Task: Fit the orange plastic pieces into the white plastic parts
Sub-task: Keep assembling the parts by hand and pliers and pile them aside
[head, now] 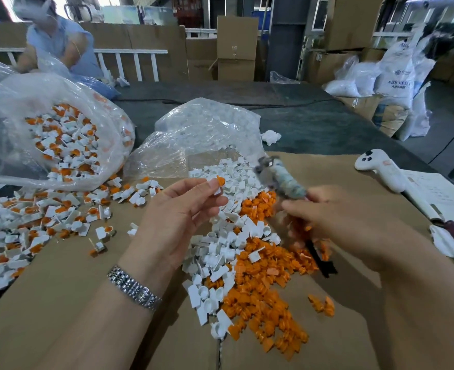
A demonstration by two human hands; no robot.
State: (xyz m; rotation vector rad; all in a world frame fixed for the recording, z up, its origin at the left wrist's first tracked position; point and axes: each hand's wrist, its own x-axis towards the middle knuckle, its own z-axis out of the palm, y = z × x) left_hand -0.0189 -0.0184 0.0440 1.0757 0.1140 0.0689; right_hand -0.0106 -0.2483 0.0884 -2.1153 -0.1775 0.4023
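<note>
My left hand (183, 212) pinches a white plastic part with an orange piece (218, 184) seated in its top, held above the loose piles. My right hand (335, 222) grips a tape-wrapped tool (282, 177) whose blurred head points up and left toward the held part. Below the hands lie a pile of white parts (220, 252) and a pile of orange pieces (263, 289) on brown cardboard (73, 316).
Assembled white-and-orange parts (33, 222) are spread at the left and fill a clear bag (60, 145). Another clear bag (207, 134) holds white parts. A white controller (380, 168) and papers (442, 193) lie at the right. Another person (55, 41) sits beyond the table.
</note>
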